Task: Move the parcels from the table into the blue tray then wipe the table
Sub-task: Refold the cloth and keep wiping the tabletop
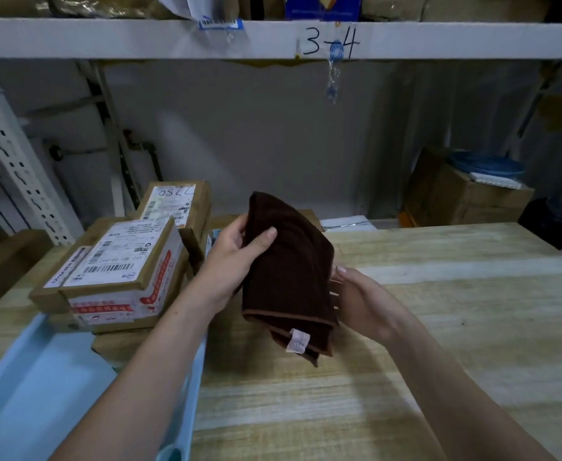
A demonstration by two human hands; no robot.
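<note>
A folded dark brown cloth (pixel 289 277) with a small pale tag hangs above the wooden table (pixel 439 327). My left hand (pixel 236 254) grips its upper left edge, thumb across the front. My right hand (pixel 363 301) holds the cloth's right side, fingers tucked behind it. Several cardboard parcels with white labels (pixel 123 264) are stacked at the left in the light blue tray (pixel 40 377). Another labelled parcel (pixel 173 202) stands behind them.
A grey shelf beam marked "3-4" (pixel 331 44) runs overhead. A perforated white upright (pixel 10 161) stands at the far left. An open cardboard box (pixel 466 194) with blue items sits behind the table at the right. Brown boxes (pixel 3 257) lie at the left edge.
</note>
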